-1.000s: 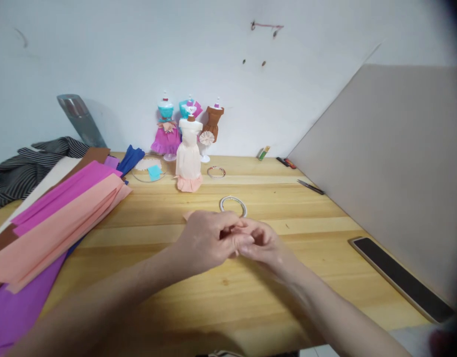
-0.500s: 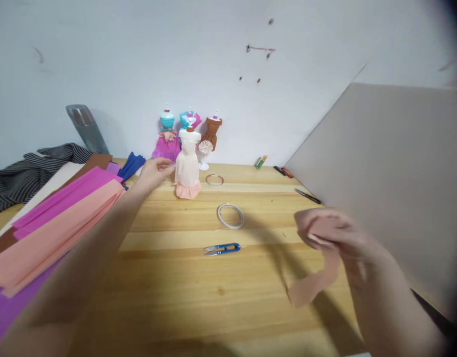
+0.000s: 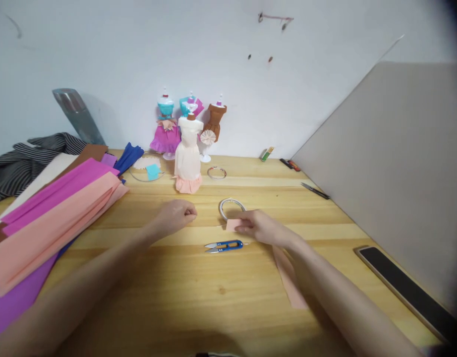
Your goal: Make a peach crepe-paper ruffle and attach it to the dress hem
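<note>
Head camera view: a person at a wooden table (image 3: 169, 292) pinches one end of a peach strip (image 3: 234, 225) between thumb and fingers of the right hand (image 3: 260, 227), while the rest of the band hangs past the wrist toward the near side of the tabletop. The left hand (image 3: 178, 216) sits apart from it, fingers curled in and tips together; whether anything is caught between them cannot be told. Just behind the strip's short end lies a white ring-shaped roll (image 3: 221, 209), partly hidden by the right hand, and in front of that hand rest blue-handled snips (image 3: 223, 243), blades pointing left. Farther back, a small dress form in a cream dress with a peach ruffle (image 3: 188, 153) stands before a form in a magenta skirt (image 3: 166, 139) and another in brown (image 3: 214, 121), with a pleated rosette (image 3: 208, 137) beside the cream dress. Sheets in peach (image 3: 57, 223) and magenta (image 3: 61, 193) overlap at left, near a striped cloth (image 3: 35, 166) and a tilted bottle (image 3: 80, 116), as a phone (image 3: 405, 292) lies near the partition at right
</note>
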{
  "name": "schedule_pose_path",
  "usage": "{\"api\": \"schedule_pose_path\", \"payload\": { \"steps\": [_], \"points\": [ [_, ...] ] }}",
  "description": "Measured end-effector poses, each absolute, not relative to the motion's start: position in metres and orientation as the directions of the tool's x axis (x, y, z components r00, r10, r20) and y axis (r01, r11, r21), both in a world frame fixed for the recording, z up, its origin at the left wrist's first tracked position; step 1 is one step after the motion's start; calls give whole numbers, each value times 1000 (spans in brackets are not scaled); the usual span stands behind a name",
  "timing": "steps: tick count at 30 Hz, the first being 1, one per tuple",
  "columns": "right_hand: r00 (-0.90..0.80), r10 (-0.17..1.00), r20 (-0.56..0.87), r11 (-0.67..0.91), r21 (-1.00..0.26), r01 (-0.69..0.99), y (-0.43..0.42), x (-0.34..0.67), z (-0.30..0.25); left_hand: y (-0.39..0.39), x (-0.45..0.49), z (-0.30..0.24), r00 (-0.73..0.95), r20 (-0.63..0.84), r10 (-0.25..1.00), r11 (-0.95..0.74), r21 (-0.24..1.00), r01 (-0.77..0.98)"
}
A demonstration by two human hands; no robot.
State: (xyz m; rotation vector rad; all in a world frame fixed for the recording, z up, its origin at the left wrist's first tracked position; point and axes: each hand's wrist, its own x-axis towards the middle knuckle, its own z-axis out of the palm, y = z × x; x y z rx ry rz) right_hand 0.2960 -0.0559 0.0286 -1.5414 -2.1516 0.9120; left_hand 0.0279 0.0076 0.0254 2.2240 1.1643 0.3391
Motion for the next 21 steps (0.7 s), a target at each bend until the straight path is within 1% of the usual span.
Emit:
{"api": "schedule_pose_path", "payload": {
  "steps": [4,6,8,12,14,17,19,21],
  "points": [
    [-345,928,-138,191,-619,762,-56,299,25,5,36,14,617,-56,785,-394,723,568],
    [-319,938,-137,175,-607,775,-55,298,21,1,46,9,651,-47,758,-413,738,534],
    [-288,948,-135,160,-581,798,-53,296,17,-3,59,6,671,-33,741,-462,700,545],
    [-261,956,-136,161,-502,850,-50,292,14,-9,81,1,652,13,758,-561,523,642],
    [-261,956,-132,160,-514,843,-50,291,13,-9,85,-2,651,39,758,-590,465,659],
    [-260,958,-118,148,-574,805,-49,292,13,-10,83,-3,664,59,745,-613,455,647],
    [-266,958,-103,147,-620,771,-50,293,16,-11,79,0,672,61,738,-608,492,623],
    [-276,956,-100,142,-665,733,-52,293,22,-14,73,6,678,64,732,-584,572,577]
  ]
}}
